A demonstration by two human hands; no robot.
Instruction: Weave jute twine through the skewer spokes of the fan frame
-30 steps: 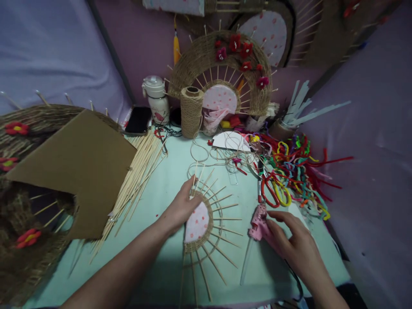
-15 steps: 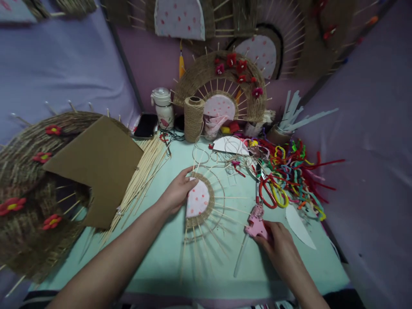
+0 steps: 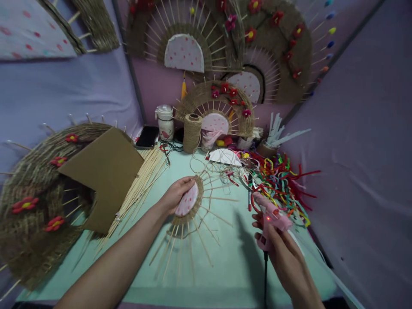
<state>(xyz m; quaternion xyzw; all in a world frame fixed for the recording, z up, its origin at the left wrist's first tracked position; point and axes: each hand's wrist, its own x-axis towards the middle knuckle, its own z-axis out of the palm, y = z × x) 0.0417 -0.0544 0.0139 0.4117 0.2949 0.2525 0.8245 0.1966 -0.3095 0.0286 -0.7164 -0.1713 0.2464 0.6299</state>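
My left hand (image 3: 178, 194) grips the flat edge of a small half-round fan (image 3: 188, 201), thumb on its dotted white cloth. Twine is wound around the cloth, and thin bamboo sticks radiate out to the right and toward me. A loose loop of twine runs across these sticks. In my right hand (image 3: 278, 244) is a pink glue gun (image 3: 270, 219), raised over the right side of the table, with a small red light lit and a black cord hanging down. My fingers are wrapped around its handle. A clear glue stick seems to extend from its rear toward the lower right.
Bamboo sticks (image 3: 141, 184) and cut brown cardboard (image 3: 106, 176) lie at left beside a large twine fan (image 3: 35, 193). At the back stand a twine spool (image 3: 192, 134), a bottle (image 3: 165, 124) and a phone (image 3: 147, 136). Colourful pipe cleaners (image 3: 286, 180) heap at right.
My right hand has lifted the glue gun off the table and turned it. The small fan has tilted and shifted slightly left in my left hand. The view has tipped upward.
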